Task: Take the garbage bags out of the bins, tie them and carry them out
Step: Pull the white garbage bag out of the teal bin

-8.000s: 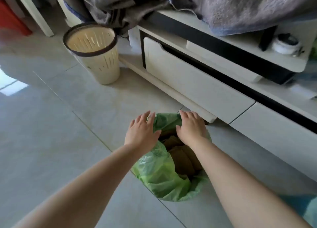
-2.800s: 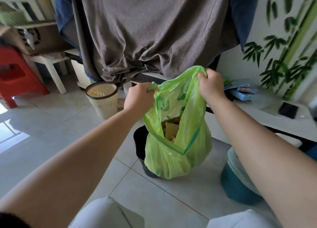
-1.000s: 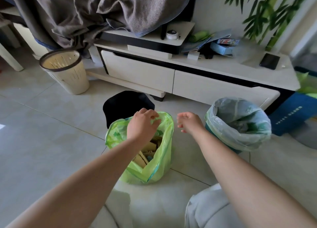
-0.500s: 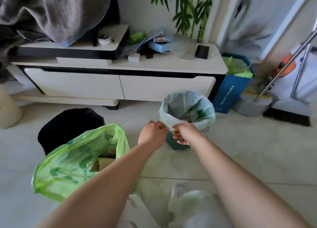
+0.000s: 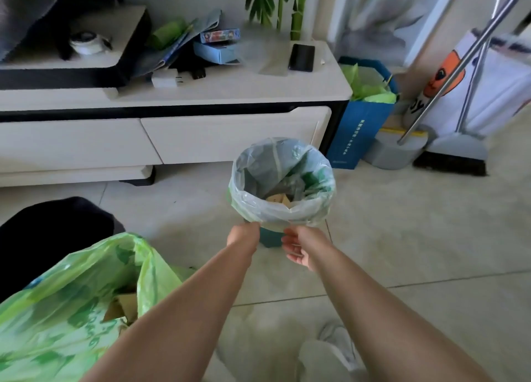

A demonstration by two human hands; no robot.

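Head: green bag (image 5: pixel 71 309), black bin (image 5: pixel 51 232) left of liner (image 5: pixel 287 213).

Tall blue paper bag (image 5: pixel 359 134) beside the cabinet: one vertical line of white characters, too small to read. White fabric bag with orange cartoon figure (image 5: pixel 488 94): dark letters, possibly "OY", partly hidden. Nothing else legible.

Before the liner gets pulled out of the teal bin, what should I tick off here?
1. Both the left hand and right hand at the pale bag near hem: ok.
2. Grip of the fingers on the hem: cannot tell.
3. Liner folded over the teal bin rim: ok.
4. Load of cardboard below the rim: ok.
5. Tie on the green bag: not ok, mouth open.
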